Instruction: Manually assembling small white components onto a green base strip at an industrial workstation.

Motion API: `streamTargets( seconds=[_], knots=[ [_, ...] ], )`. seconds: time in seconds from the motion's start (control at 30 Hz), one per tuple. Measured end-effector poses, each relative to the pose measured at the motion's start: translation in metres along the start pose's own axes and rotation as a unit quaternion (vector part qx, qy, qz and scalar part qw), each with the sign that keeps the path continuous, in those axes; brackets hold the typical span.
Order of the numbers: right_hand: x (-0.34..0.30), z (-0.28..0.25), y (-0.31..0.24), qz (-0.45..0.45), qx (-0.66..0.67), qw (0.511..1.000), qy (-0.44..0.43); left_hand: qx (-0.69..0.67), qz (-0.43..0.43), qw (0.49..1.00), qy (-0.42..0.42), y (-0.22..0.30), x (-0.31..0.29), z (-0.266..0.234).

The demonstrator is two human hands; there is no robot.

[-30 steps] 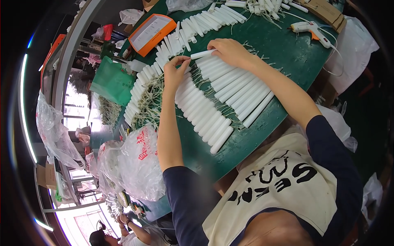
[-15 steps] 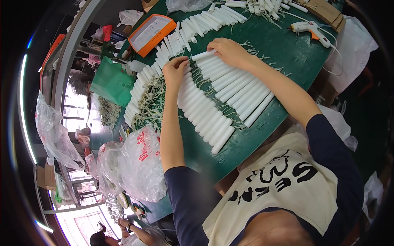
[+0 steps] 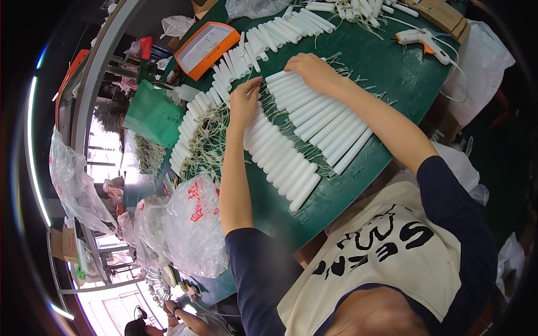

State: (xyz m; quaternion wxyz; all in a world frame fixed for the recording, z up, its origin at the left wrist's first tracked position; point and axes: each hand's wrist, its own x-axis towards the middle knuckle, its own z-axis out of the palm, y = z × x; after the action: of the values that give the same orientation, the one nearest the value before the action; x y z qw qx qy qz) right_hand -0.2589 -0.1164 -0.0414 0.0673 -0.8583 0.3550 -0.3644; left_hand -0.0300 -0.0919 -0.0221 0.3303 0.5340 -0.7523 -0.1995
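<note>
Nearly together, right fingers on tube.

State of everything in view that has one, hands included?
Left hand: fingers bent at left row's far end; grip unclear
Right hand: on right row's far-end tube; grip unclear
Left row of tubes: lying side by side
Right row of tubes: lying side by side, fanned
Glue gun: lying down, power unclear
Wires: tangled
Clear bag: bulging
</note>
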Motion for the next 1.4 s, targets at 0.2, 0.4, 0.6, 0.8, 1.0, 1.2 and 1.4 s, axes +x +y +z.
streamTargets(
  seconds=[0.2, 0.4, 0.6, 0.8, 1.0, 1.2, 1.4],
  knots=[
    [-0.003, 0.004, 0.000, 0.013, -0.015, 0.997, -0.081, 0.039, -0.004, 0.999, 0.032, -0.007, -0.005, 0.000],
    [-0.004, 0.007, 0.006, -0.004, -0.001, 0.997, -0.081, 0.130, -0.030, 0.991, 0.002, -0.003, -0.010, -0.020],
    [-0.003, 0.004, 0.003, -0.021, 0.024, 0.995, -0.098, 0.142, -0.012, 0.989, -0.037, -0.011, -0.006, -0.030],
    [-0.003, -0.002, -0.001, -0.008, 0.017, 0.993, -0.120, 0.192, -0.011, 0.980, 0.059, -0.023, 0.006, -0.037],
    [-0.006, 0.001, -0.005, -0.029, -0.002, 0.994, -0.108, 0.289, -0.150, 0.926, 0.193, -0.036, 0.020, -0.039],
    [-0.009, 0.012, 0.005, -0.069, -0.033, 0.996, -0.041, 0.423, -0.268, 0.854, 0.145, -0.041, 0.034, -0.028],
    [-0.006, -0.001, -0.009, -0.012, -0.017, 0.992, -0.124, 0.457, -0.212, 0.827, 0.248, -0.031, 0.028, -0.033]
  ],
)
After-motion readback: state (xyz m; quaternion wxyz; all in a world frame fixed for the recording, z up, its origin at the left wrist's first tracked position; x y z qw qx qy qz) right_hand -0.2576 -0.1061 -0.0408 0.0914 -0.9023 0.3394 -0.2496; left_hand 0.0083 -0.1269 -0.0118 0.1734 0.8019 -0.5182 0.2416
